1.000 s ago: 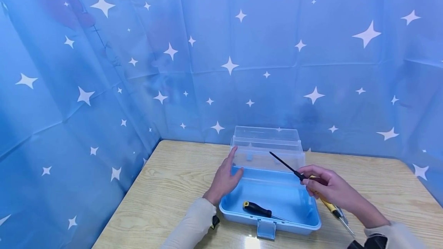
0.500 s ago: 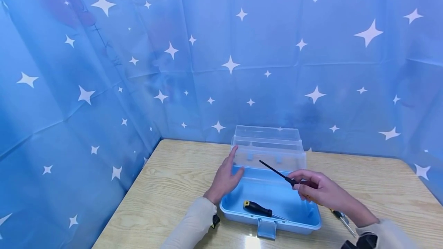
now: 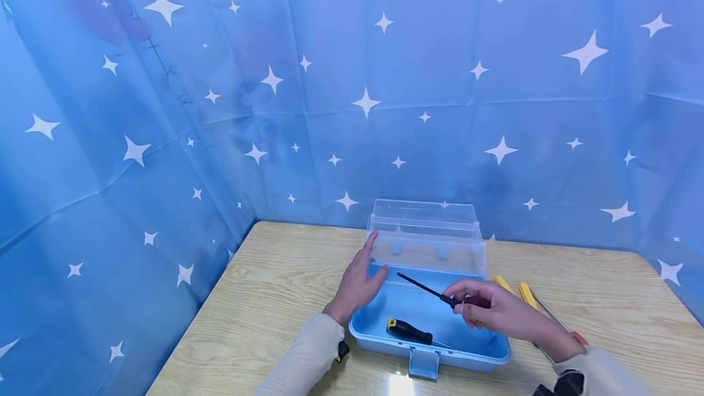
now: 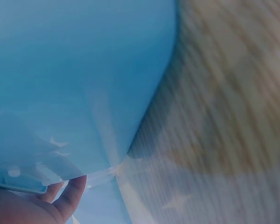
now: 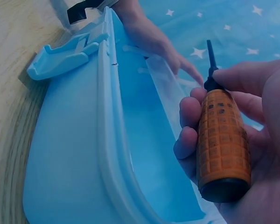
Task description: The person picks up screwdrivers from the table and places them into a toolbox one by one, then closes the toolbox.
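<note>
Faces a blue curtain (image 3: 434, 60) printed with white stars, hung beyond and to the left of a pale wood-grain tabletop (image 3: 269, 298). Holds an orange-handled screwdriver (image 5: 222, 140) in the right hand (image 3: 492, 309), above the inside of an open blue box (image 3: 473, 362), with fingers curled round the grid-patterned handle and one fingertip laid up on the black collar. Points the dark shaft (image 3: 420, 286) to the left and somewhat far, with the butt of the handle turned back to the right and near. Sets the long axis aslant to the box's own left-to-right length. Cannot tell the exact tilt up or down.

Rests the left hand (image 3: 356, 286) at the box's left wall, toward the far corner, with straight fingers reaching far and thumb spread rightward.

Shows a clear lid (image 3: 423, 234) thrown back on the far side and a blue latch (image 3: 423, 364) hanging from the near wall. Carries a black-handled screwdriver (image 3: 409, 331) inside, along the near wall, laid handle to the left, shaft to the right and slightly near. Shows yellow-handled tools (image 3: 527, 293) on the tabletop to the right, partly hidden by the right forearm (image 3: 555, 335).
</note>
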The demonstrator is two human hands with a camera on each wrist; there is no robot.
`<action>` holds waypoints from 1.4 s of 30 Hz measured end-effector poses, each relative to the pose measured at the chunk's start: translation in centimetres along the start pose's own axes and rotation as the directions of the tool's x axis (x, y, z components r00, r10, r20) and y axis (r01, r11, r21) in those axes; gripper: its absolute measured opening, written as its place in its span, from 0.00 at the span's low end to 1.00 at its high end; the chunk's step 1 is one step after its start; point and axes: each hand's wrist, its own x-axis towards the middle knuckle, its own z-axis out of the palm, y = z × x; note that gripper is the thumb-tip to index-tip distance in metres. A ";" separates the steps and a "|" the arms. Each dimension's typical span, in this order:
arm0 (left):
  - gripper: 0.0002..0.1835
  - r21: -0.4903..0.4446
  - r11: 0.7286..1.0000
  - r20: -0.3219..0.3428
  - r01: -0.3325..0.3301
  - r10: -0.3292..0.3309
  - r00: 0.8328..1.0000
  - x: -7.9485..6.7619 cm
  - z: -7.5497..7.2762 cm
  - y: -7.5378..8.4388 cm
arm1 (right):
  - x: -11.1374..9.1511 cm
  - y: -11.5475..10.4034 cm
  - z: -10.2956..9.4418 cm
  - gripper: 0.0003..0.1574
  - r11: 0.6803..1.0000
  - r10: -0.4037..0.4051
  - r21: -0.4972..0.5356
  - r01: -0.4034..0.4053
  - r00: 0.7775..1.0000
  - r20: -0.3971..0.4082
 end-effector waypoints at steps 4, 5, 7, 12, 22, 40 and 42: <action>0.40 0.002 1.000 0.000 0.001 -0.001 1.000 -0.1 0.1 0.0 | 0.2 0.1 0.3 0.18 1.000 0.003 -0.003 -0.003 1.000 0.015; 0.40 0.002 1.000 -0.001 -0.001 0.001 1.000 -0.1 0.1 0.0 | 0.2 0.1 0.4 0.18 1.000 0.001 0.001 -0.001 1.000 0.021; 0.40 0.003 1.000 -0.002 -0.006 0.006 1.000 -0.1 0.1 -0.1 | 0.3 0.1 0.6 0.18 1.000 -0.003 0.004 0.003 0.999 0.033; 0.40 0.005 1.000 0.000 -0.006 0.006 1.000 0.0 0.1 -0.1 | 0.6 0.3 0.7 0.18 1.000 0.021 0.015 -0.022 0.997 0.076; 0.40 -0.018 1.000 0.001 -0.007 0.007 1.000 0.1 0.0 -0.1 | 1.5 0.8 1.1 0.17 1.000 0.014 -0.010 -0.013 0.990 0.138; 0.40 -0.014 1.000 0.000 0.010 -0.010 1.000 0.2 -0.1 -0.2 | 2.8 2.3 2.3 0.15 0.992 0.043 -0.124 -0.028 0.991 0.125; 0.40 -0.009 1.000 -0.001 0.008 -0.008 1.000 0.2 -0.1 -0.2 | 2.9 2.5 2.4 0.14 0.990 0.034 -0.141 -0.017 0.992 0.122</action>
